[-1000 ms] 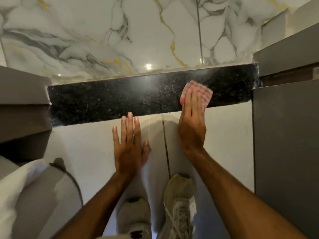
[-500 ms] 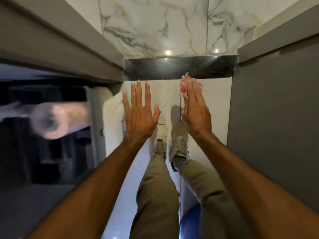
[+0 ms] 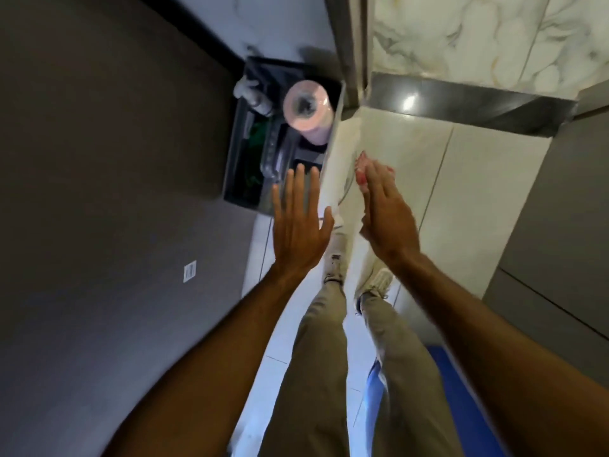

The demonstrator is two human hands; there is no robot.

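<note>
My right hand [image 3: 385, 216] lies flat, fingers straight, against a white tiled surface [image 3: 478, 192]. A pink checked cloth [image 3: 362, 169] shows under its fingertips, mostly hidden by the fingers. My left hand [image 3: 298, 225] is spread open with straight fingers beside the left edge of that white surface and holds nothing. Whether it touches the edge is unclear. A black polished stone strip [image 3: 461, 103] runs beyond the tiles, below a marble wall [image 3: 494, 34].
A dark caddy [image 3: 240, 179] at the left holds a pink paper roll [image 3: 308, 110] and a white spray trigger [image 3: 252, 92]. Grey panels stand at left [image 3: 115, 159] and right [image 3: 560, 225]. My legs, shoes [image 3: 375, 282] and a blue mat [image 3: 461, 407] are below.
The view has pulled back and swung left, bringing the caddy into sight. My right hand and cloth came off the black strip onto the white tiles. My left hand moved toward the tiles' left edge.
</note>
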